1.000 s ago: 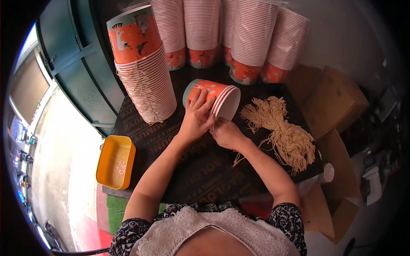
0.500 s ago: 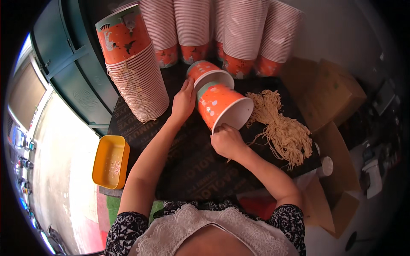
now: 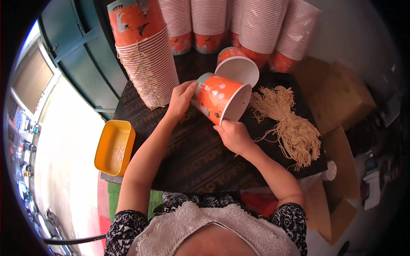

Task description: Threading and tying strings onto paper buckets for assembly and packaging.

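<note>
An orange paper bucket [image 3: 217, 96] with a green band round its base is tilted on its side, its white inside facing right. My right hand [image 3: 235, 135] pinches the lower part of its rim, thumb outside and the other fingertips hidden. My left hand [image 3: 183, 99] grips the base end, its fingers on the green band. Just behind lies a second paper bucket [image 3: 241, 70] on its side, mouth toward me, touched by neither hand. To the right of my right hand, a bundle of beige strings [image 3: 290, 128] is spread on the black table [image 3: 192, 170].
A tall stack of nested buckets [image 3: 149, 70] with strings hanging down it stands at the left. Several plastic-wrapped bucket stacks [image 3: 262, 25] line the back. A yellow tub [image 3: 115, 149] sits at the left edge. Cardboard boxes [image 3: 341, 94] are off to the right.
My left hand has left the rear bucket and taken hold of the front bucket's base. The two buckets now sit farther apart. My right hand stays on the rim. The whole view has shifted.
</note>
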Tool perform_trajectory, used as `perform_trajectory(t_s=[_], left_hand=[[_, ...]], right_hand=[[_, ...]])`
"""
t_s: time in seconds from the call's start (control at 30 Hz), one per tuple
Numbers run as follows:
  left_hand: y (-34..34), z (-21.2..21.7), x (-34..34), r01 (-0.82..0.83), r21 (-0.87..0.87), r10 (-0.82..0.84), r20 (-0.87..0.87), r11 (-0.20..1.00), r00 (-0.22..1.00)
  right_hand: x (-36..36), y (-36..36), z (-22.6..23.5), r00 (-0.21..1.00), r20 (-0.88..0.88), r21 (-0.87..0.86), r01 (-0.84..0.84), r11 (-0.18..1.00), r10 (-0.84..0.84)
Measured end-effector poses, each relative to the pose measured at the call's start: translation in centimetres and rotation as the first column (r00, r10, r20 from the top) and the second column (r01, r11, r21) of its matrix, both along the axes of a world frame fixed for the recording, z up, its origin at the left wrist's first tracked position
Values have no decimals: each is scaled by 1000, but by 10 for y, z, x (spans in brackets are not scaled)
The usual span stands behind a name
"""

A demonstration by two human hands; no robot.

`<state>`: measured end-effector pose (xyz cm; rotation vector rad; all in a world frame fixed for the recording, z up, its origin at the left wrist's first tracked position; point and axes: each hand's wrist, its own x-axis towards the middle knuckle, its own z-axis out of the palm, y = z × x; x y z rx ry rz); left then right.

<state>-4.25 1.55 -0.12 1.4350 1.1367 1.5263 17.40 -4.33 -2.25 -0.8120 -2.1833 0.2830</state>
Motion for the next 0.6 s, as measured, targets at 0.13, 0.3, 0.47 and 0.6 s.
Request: perform_trajectory(t_s=[0.13,0.3,0.47,0.6], left_hand=[[-31,-6,-14,-141,83,149,-94,986,984],[-46,-21,-31,-259,25,257,68,966,964],[-58,-11,-26,-289,41,290,-21,957,957],[-73,-2,-20,-323,5,323,-41,946,945]], right_hand=[[-9,-1,1,967,-251,-460,-91,883,-31],[-13,-6,-5,867,-496,-644,-323,693,-58],[-6,-2,-9,843,-537,-492,-333,805,20],[-4,-8,-3,742,-670,-497,-468,731,19]])
